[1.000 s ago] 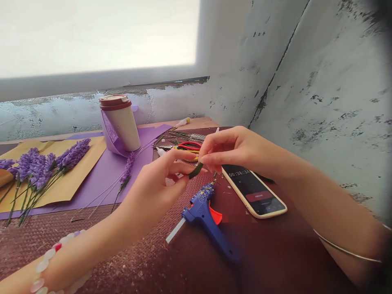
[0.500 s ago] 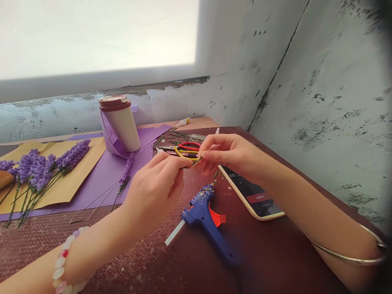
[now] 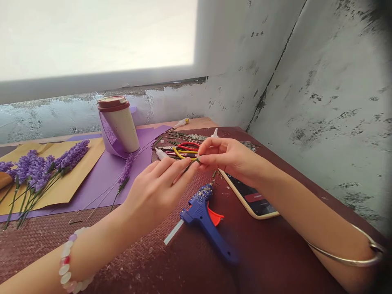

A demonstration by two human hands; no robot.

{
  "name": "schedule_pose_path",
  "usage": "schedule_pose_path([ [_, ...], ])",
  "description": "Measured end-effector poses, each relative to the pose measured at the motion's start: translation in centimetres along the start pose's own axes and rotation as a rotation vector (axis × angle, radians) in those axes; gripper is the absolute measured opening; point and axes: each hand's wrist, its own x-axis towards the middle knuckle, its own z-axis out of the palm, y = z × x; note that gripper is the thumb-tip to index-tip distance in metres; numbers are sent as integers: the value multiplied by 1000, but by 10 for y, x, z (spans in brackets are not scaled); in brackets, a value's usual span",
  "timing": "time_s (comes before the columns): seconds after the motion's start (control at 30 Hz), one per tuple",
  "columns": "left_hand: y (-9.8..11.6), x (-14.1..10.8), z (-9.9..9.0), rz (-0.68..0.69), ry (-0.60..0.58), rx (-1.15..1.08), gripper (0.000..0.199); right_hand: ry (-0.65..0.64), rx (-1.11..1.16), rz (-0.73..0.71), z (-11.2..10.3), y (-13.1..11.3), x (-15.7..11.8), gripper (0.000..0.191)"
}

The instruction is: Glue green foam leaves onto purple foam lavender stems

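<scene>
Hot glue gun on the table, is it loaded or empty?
Loaded: a translucent glue stick juts from the rear of the blue hot glue gun.

The 1 camera sits on the person's head and looks forward and down across the tabletop [image 3: 269,261], with the left hand [image 3: 159,188] and right hand [image 3: 228,156] close before it, mid-view, and the wall [image 3: 330,106] rising beyond.

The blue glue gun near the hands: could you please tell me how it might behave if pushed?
The glue gun would probably swivel or slide rather than roll, as it lies on its side with its handle angled out. It looks like hard plastic, so it should feel stiff. The glue stick jutting from its back might catch on things.
</scene>
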Motion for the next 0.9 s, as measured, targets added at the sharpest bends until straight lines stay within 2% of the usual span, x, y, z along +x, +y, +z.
schedule_pose_path([
  [0.07,2,1,2,-140,-37,-205,32,42,-115,-31,1,1,0,17],
  [0.23,3,7,6,-854,-186,-926,19,120,-433,-137,10,3,-2,8],
  [0.3,2,8,8,-1016,-155,-1062,15,112,-465,-167,16,4,-4,6],
  [0.37,0,7,11,-1064,-135,-1112,22,84,-461,-180,21,6,-6,4],
  [0.43,-2,6,13,-1054,-163,-1135,25,42,-458,-195,25,8,-7,3],
  [0.57,-6,1,17,-1009,-227,-1112,9,-12,-584,-268,27,12,-8,3],
  [0.67,-8,-3,19,-990,-244,-1023,6,-21,-696,-306,27,16,-8,6],
  [0.77,-6,-3,19,-1002,-224,-972,4,-23,-750,-315,28,17,-9,5],
  [0.9,-2,-2,18,-976,-148,-827,15,30,-757,-280,31,19,-8,6],
])
